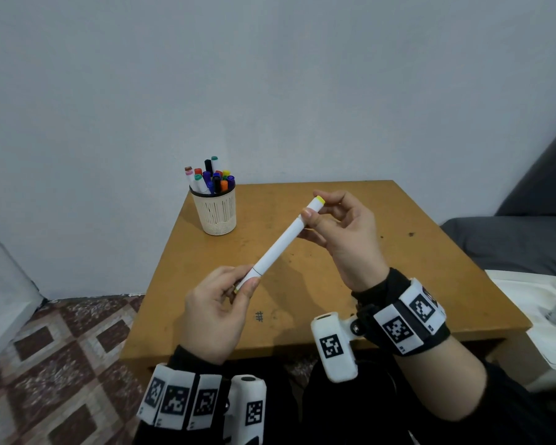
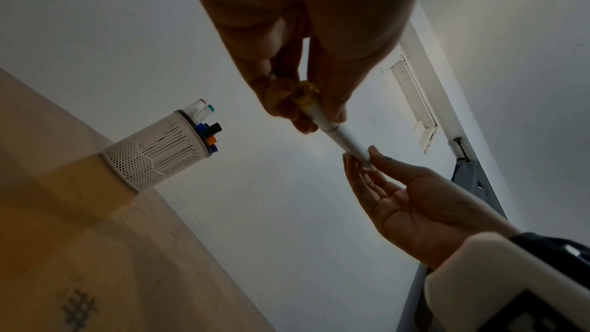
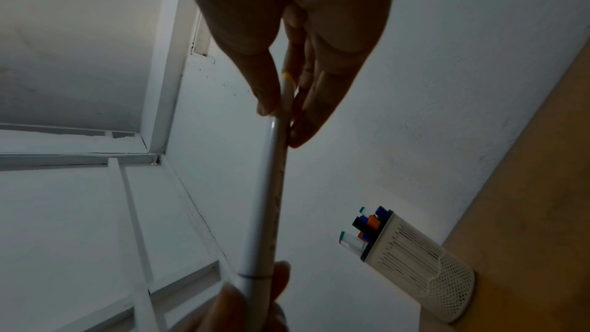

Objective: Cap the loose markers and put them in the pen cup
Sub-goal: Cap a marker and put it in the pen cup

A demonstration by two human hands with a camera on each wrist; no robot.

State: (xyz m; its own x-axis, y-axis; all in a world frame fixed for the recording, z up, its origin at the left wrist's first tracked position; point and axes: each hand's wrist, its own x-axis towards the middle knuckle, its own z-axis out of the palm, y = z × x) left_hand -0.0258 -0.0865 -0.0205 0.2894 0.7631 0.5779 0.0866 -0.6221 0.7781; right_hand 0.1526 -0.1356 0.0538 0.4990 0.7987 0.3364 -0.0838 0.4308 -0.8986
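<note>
A white marker (image 1: 281, 242) with yellow ends is held slanted above the wooden table (image 1: 398, 271), both caps on it. My left hand (image 1: 219, 313) pinches its near cap, and my right hand (image 1: 337, 226) pinches its far end just below the yellow tip. In the left wrist view the marker (image 2: 341, 135) runs from my left fingers (image 2: 287, 100) to the right hand (image 2: 415, 201). In the right wrist view the marker (image 3: 271, 198) runs down from my right fingers (image 3: 300, 100). The cream pen cup (image 1: 217, 208) stands at the table's far left corner, full of several capped markers.
A pale wall rises behind the table. Patterned floor tiles (image 1: 61, 364) lie to the left. A grey sofa (image 1: 527, 232) and a white box (image 1: 540, 316) with a small grey object sit at the right. A small hash mark (image 1: 259, 316) is drawn on the tabletop.
</note>
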